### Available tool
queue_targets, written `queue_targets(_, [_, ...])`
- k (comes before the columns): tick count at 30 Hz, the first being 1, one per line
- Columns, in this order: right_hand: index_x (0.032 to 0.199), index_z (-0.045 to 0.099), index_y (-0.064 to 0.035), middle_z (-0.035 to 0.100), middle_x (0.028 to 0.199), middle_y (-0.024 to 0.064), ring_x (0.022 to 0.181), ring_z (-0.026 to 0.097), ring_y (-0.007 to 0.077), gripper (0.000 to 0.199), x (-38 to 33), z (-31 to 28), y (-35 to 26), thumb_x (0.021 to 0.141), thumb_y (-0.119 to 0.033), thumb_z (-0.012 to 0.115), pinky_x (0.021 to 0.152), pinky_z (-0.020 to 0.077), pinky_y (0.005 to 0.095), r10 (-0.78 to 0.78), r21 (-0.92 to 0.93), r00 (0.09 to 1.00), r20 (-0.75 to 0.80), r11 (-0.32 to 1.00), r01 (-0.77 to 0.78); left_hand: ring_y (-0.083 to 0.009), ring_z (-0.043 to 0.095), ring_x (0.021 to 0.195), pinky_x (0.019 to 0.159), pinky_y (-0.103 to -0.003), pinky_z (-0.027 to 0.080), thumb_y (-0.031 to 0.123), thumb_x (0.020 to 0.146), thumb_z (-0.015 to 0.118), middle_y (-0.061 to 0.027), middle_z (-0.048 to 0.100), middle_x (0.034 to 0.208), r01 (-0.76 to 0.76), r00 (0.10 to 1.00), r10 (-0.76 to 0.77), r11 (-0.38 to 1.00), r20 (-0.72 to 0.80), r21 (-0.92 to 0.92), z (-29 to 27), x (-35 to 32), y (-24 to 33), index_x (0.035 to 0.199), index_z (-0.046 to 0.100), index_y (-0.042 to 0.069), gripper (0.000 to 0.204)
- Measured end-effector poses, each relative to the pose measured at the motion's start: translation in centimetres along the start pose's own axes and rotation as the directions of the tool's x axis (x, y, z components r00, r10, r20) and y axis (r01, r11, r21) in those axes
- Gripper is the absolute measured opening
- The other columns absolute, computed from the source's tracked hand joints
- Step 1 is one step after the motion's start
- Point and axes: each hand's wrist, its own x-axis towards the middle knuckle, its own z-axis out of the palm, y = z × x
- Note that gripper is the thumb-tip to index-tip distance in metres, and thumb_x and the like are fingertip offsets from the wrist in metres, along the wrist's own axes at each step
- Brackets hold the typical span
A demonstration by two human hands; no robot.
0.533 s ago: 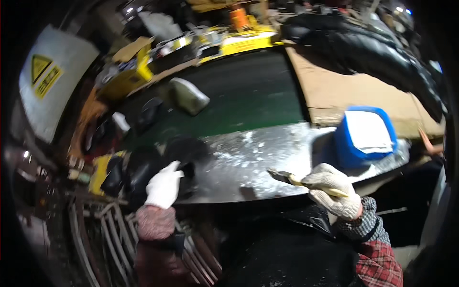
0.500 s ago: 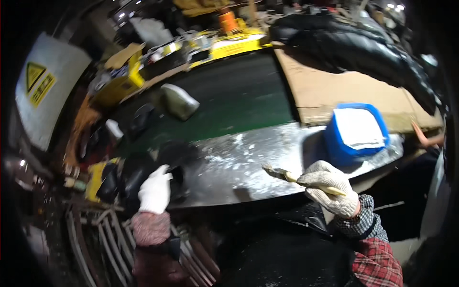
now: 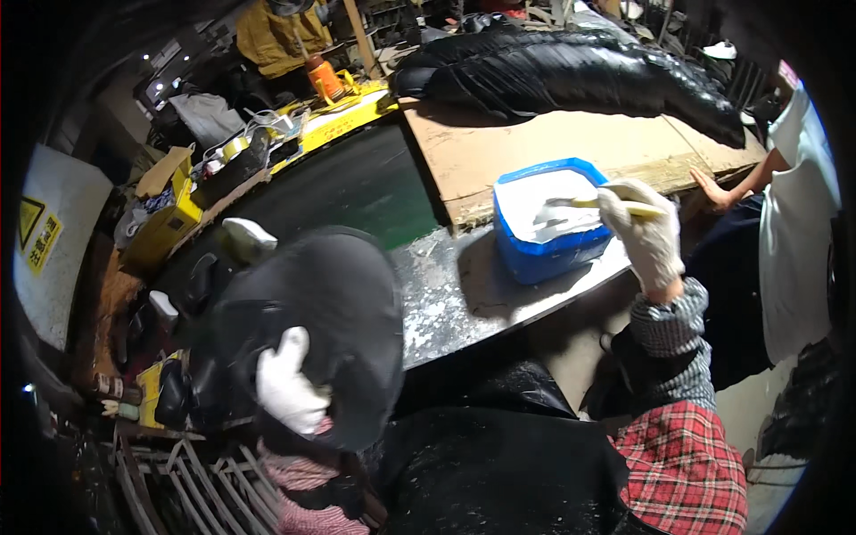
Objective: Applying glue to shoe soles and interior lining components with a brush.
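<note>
My right hand (image 3: 644, 234), in a pale knit glove, grips a brush (image 3: 584, 203) by its yellowish handle. The brush's bristle end lies at the white paste (image 3: 522, 201) in a blue tub (image 3: 548, 259) at the bench's front right. At the left, my gloved left hand (image 3: 290, 383) is closed on a large, rounded black sheet-like piece (image 3: 352, 294), its thumb on the near face. That piece tilts up in front of the bench and hides part of it; its exact kind is unclear.
A long, shiny black bundle (image 3: 571, 76) rests on a board (image 3: 473, 160) behind the tub. Another person's hand (image 3: 713, 189) touches the board's right end. Metal rack bars (image 3: 192, 477) stand lower left; a yellow box (image 3: 183, 205) is farther left.
The brush has gone from over the metal bench top to the paste in the tub. My left hand has lifted the black piece, and the view has swung right.
</note>
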Motion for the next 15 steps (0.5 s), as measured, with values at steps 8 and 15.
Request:
queue_targets(8, [0.098,0.066,0.0078,0.067,0.079,0.0102,0.066,0.06,0.0118,0.016,-5.1,1.8,-2.0,0.09,-0.005,0.062,0.061,0.0476,0.0231,-0.075,0.112,0.994,-0.081,0.99,0.084,-0.0208,0.066,0.084,0.072,-0.029,0.053,0.0,0.085,0.059,-0.0099,0.067,0.102,0.346,0.915,-0.377,0.917,0.143,0.198,-2.3,-3.4,-5.6,0.122,0.055,-0.001,0.038])
queue_targets(15, [0.112,0.064,0.0055,0.068,0.097,0.0151,0.088,0.067,0.0218,0.029,-3.1,13.7,-9.5,0.089,-0.011,0.065,0.077,0.0541,0.0339,-0.483,0.572,0.864,0.144,0.753,0.326,-0.0364,0.063,0.078,0.072,-0.041,0.051,0.001,0.076,0.061,-0.0201,0.065,0.089,-0.531,0.753,0.499,0.074,0.429,0.844,-8.2,-2.7,-6.9,0.104,0.066,-0.001,0.028])
